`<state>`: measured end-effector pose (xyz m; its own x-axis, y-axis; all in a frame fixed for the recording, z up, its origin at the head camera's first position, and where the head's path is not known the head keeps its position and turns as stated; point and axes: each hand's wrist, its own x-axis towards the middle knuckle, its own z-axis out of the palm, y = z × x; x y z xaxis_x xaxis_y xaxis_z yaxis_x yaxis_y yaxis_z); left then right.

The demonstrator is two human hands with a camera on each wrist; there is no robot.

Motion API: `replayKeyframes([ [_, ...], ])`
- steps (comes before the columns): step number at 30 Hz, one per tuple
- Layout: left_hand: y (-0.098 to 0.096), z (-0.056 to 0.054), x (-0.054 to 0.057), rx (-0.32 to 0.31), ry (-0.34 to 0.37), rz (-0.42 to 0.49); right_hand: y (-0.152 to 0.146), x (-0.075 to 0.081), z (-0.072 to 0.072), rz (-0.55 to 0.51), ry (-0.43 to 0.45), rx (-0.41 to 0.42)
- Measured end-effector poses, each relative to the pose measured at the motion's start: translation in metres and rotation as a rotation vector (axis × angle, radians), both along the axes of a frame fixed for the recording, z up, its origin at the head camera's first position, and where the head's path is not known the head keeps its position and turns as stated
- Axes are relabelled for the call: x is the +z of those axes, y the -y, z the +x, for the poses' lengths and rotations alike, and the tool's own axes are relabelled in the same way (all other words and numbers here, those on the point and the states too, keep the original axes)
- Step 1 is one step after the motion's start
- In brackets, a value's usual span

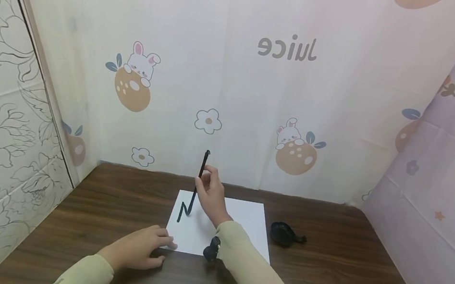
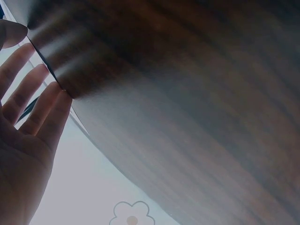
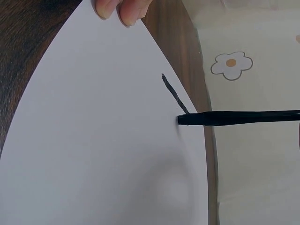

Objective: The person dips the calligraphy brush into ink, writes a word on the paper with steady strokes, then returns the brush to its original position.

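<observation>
Sleeves (image 1: 260,282): pale, nearest my camera.
Left hand (image 1: 142,249): fingers extended at the paper's (image 1: 242,226) near-left corner.
Right hand (image 1: 212,198): pinches the black brush (image 1: 202,170), tip at black strokes (image 1: 180,213).
Table (image 1: 344,275): dark woodgrain.
Curtain (image 1: 227,79): I see rabbits (image 1: 139,66), mirrored "Juice" (image 1: 288,47).

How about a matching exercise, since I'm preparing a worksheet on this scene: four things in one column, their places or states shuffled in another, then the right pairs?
Things
1. Brush
2. Paper
3. Small dark dish
4. Left hand

Places and states
A. Resting at the near left corner of the sheet
B. White, lying on the wooden table
C. Held in the fingers of the right hand
D. Standing off the sheet, to its right

Pairs: 1-C, 2-B, 3-D, 4-A
</observation>
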<state>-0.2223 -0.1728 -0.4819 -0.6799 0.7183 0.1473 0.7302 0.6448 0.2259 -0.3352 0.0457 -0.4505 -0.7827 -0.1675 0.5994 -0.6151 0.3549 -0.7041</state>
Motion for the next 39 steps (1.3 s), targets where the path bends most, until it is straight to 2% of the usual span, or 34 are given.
replayKeyframes([
  [39,0.0005,-0.0022,-0.0037,0.006,0.001,-0.010,-0.0032,-0.0014,0.0001,-0.017,-0.037,0.023],
])
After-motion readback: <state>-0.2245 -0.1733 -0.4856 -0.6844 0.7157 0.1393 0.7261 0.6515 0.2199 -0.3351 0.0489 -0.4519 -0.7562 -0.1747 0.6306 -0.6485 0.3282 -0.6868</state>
